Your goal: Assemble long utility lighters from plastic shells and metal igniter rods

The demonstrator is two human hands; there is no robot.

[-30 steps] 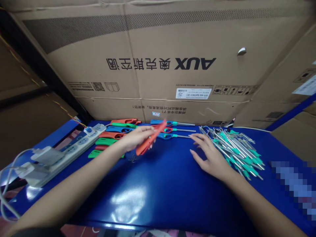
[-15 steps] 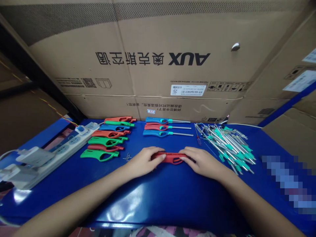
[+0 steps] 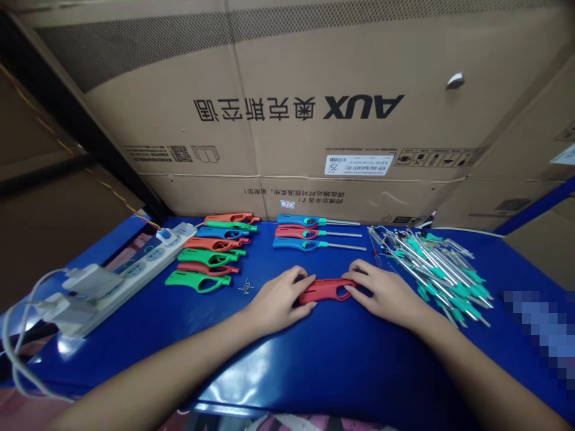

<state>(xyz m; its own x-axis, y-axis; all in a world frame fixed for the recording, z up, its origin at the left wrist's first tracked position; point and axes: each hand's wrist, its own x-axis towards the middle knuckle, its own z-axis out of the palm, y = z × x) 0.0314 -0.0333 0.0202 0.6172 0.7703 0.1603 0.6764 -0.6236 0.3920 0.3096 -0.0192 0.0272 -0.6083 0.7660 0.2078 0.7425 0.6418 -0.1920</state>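
Note:
A red lighter handle [image 3: 324, 291] with a trigger opening lies level between my two hands, just over the blue table. My left hand [image 3: 279, 302] pinches its wide left end between thumb and fingers. At the narrower end, beside the trigger loop, my right hand [image 3: 381, 293] grips it, with fingertips on top and thumb below. No metal tube shows on this handle. A few small screws [image 3: 245, 287] lie left of my left hand. Beyond my hands are three lighters with metal tubes, the nearest a blue lighter [image 3: 296, 243].
Several coloured lighter handles, including a green handle [image 3: 197, 281], form a column at left. A white power strip [image 3: 135, 272] with plugs and cables runs beside them. A pile of metal tubes with green ends [image 3: 442, 269] and a screwdriver [image 3: 377, 258] are at right. A cardboard box [image 3: 287, 72] stands behind.
The red handle has turned so that more of its broad side shows. My left hand's grip has shifted towards its end. The whole view has swung slightly left.

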